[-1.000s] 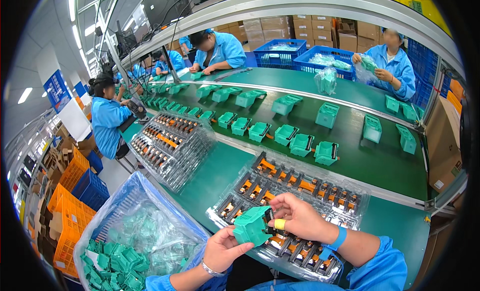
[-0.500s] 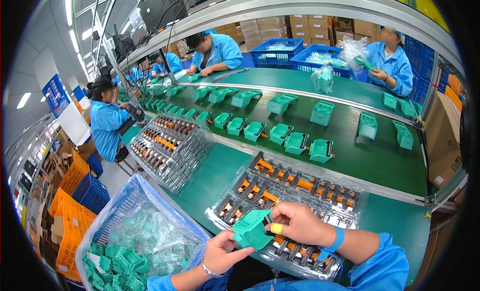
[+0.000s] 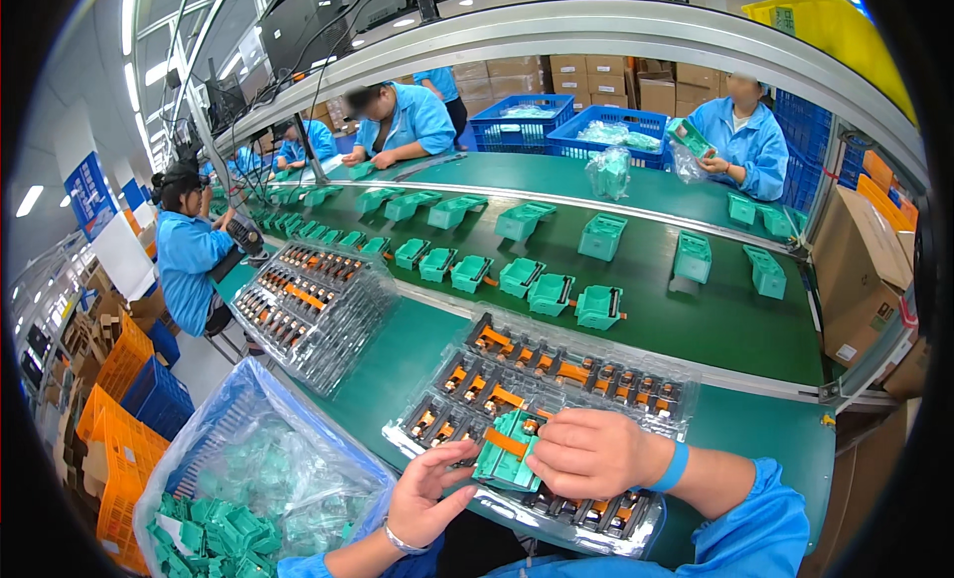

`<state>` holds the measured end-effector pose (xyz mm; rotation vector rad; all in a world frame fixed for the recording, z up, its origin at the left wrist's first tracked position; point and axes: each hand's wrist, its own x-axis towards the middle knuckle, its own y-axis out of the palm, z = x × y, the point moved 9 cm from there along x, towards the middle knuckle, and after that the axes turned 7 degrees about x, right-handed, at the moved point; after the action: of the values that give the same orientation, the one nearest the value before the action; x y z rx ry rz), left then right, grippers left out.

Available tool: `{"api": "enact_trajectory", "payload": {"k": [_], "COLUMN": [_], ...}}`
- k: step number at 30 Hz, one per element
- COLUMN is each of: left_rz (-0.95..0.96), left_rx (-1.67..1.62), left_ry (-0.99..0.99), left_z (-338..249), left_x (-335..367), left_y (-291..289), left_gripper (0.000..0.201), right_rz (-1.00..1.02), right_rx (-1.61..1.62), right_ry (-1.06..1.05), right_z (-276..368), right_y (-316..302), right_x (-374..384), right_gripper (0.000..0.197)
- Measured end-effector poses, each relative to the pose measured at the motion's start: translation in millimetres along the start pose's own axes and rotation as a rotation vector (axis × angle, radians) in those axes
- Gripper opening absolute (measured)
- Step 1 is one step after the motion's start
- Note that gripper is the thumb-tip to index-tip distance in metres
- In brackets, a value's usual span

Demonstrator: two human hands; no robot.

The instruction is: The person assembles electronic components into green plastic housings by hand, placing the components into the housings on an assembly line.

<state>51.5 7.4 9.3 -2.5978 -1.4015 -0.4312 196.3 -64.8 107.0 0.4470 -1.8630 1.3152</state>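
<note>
A green plastic housing is just above the clear tray, with an orange strip lying across it. My right hand has its fingers bent and closed on the housing's right edge; what lies under the fingertips is hidden. At the left side of the housing, my left hand is spread, thumb and fingers apart, with the fingertips close to the edge. Whether they touch it I cannot tell. The clear plastic tray underneath holds rows of small black parts with orange strips.
A lined blue crate of green housings stands left. Stacked trays of parts sit beyond it. Rows of green housings lie on the dark green belt. A metal frame spans above. Several co-workers in blue sit around the line.
The housing has turned and lowered toward the tray, so the orange strip across it now shows. My left fingers have come off their grip and spread. The whole view has shifted slightly.
</note>
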Motion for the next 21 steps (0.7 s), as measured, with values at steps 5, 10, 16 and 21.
{"api": "enact_trajectory", "payload": {"k": [5,10,16,21], "left_rz": [-0.096,-0.247,-0.518,-0.976], "left_rx": [0.004,0.0,0.158,0.326], "left_ry": [-0.045,-0.043,-0.101,-0.232], "left_z": [4,-5,-23,-54], "left_x": [-4,-6,-59,-152], "left_y": [-16,-43,-117,-203], "left_gripper": [0.029,0.024,0.018,0.015], "right_rz": [-0.051,-0.487,-0.574,-0.517], "right_rx": [-0.106,0.05,0.308,0.509], "right_ry": [0.275,1.425,1.906,1.921], "right_z": [-58,-179,-218,-242], "right_y": [-33,-91,-60,-20], "right_x": [-53,-222,-319,-332], "right_gripper": [0.015,0.016,0.012,0.015]}}
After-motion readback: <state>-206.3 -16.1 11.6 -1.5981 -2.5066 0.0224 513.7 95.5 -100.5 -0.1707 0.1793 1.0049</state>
